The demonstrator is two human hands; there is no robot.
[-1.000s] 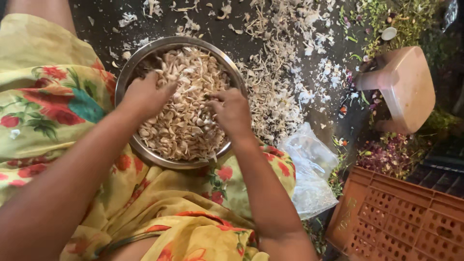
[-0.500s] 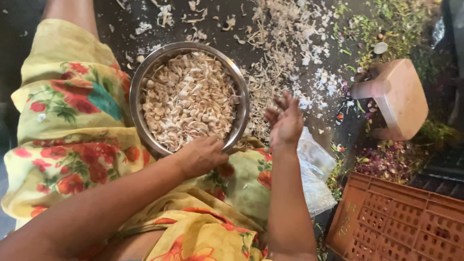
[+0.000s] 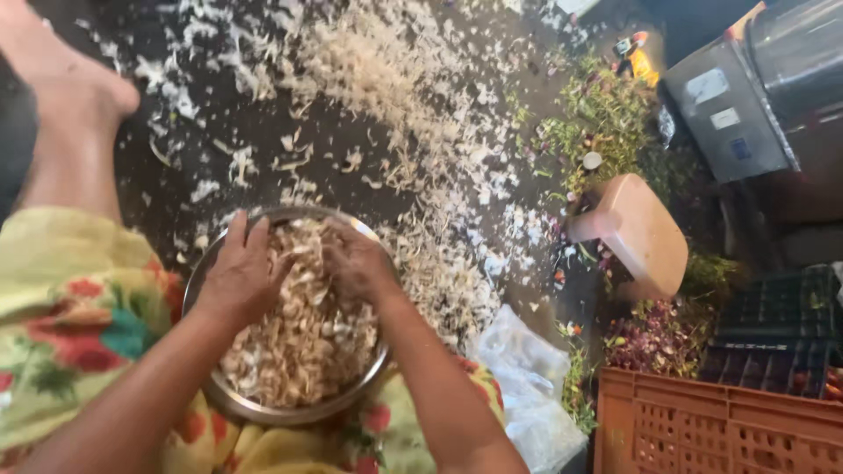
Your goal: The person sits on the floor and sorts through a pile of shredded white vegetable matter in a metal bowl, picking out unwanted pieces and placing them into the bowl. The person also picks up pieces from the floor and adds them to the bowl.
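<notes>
- Garlic cloves and skins [image 3: 303,351], heaped in a round steel bowl [image 3: 230,402] resting on the lap, over a yellow flowered garment [image 3: 79,325]
- Left hand [image 3: 237,276] laid palm down on the heap at the bowl's left rim, fingers loosely spread and curled into the pile; whether anything is gripped, cannot tell
- Right hand [image 3: 360,263] pressed into the heap near the far rim, fingers bent and buried among the skins; grasp hidden
- Pale papery peelings [image 3: 386,96] scattered thick across the dark floor beyond the bowl
- Clear crumpled plastic bag [image 3: 527,386] just right of the knee, touching the garment's edge
- Orange latticed plastic crate [image 3: 720,421] at lower right, beside a dark crate [image 3: 781,325]
- Small tan plastic stool [image 3: 641,233] right of the peelings, amid green and purple plant scraps [image 3: 659,338]
- Grey metal box [image 3: 738,105] at upper right, bearing pale rectangular stickers on its side, lettering too small to tell
- Bare foot [image 3: 61,88] at upper left on the floor
</notes>
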